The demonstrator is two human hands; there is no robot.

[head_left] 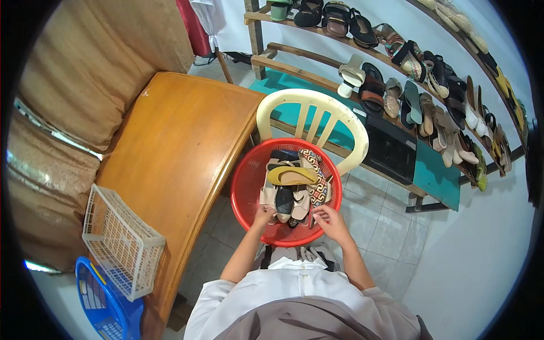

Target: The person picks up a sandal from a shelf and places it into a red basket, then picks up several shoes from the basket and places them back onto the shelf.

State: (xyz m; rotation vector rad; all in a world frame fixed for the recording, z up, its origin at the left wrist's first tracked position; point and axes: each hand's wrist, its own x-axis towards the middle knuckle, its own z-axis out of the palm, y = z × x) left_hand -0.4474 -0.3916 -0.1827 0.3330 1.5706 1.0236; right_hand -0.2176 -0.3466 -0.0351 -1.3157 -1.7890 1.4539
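From here I see the red plastic basket (240, 207) of assorted shoes (292, 176) at centre frame, on a cream plastic chair (358, 136). My left hand (264, 216) and right hand (330, 221) curl over its lower part; I can't tell whether either grips anything.

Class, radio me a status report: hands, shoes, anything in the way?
Left hand at pile's near-left edge, right hand near-right, grips unclear. Shoes heaped in red basket, overlapping; yellow shoe on top. Chair back just beyond.
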